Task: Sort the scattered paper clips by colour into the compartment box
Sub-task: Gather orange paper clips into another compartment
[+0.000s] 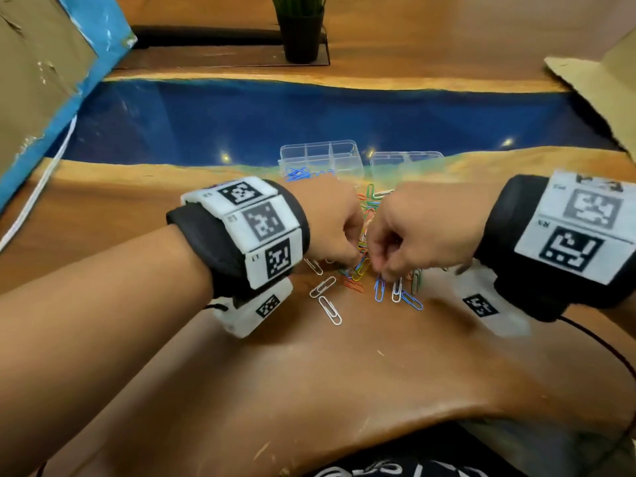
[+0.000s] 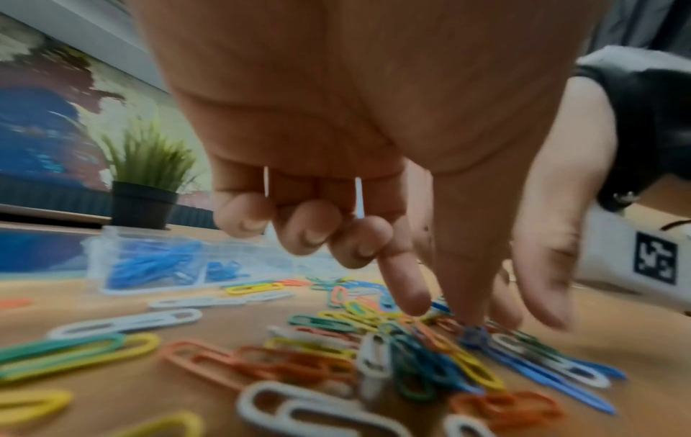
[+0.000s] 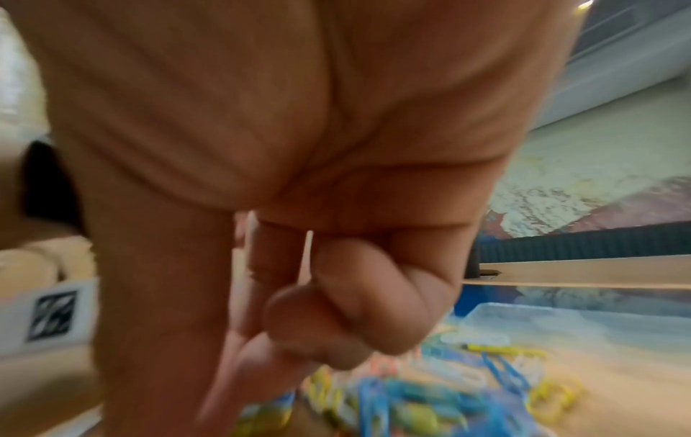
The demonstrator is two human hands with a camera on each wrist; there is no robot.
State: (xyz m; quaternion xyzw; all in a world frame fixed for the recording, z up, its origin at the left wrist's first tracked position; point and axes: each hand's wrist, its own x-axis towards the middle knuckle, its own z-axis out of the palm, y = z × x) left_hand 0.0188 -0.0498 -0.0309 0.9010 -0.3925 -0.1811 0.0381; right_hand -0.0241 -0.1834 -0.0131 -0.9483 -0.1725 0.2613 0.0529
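Paper clips (image 1: 361,270) lie under both hands' fingers (image 2: 407,283).

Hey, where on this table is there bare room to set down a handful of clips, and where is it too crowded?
Bare wood lies on the table between the nearest white clips and its near edge. The blue resin strip beyond the compartment box is also bare. It is crowded between the left hand and right hand, where the clip pile lies.

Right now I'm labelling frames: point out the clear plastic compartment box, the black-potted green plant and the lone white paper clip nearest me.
Clear plastic compartment box (image 1: 318,156): head view, divider wall.
Black-potted green plant (image 1: 301,37): head view, pot front.
White paper clip (image 1: 330,310): head view, wire loop.
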